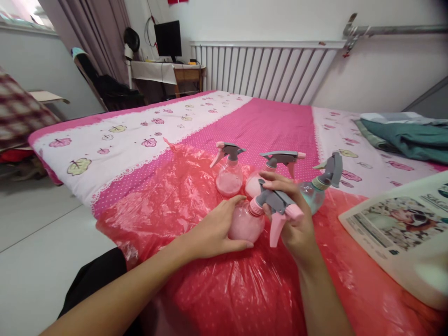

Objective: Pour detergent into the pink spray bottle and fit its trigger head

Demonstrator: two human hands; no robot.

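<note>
A round pink spray bottle with a grey and pink trigger head tilts to the right just above or on a red plastic sheet. Wrapped around its body is my left hand, thumb at the near side. My right hand closes about the grey spray head, fingers over its top and far side. Behind it stand another pink spray bottle, a second one partly hidden by my right hand, and a greenish spray bottle at the right.
The red sheet lies over a bed with a pink and white cover. A printed cream bag lies at the right, near folded green cloth. Farther back are a radiator, a desk with a monitor, and a chair.
</note>
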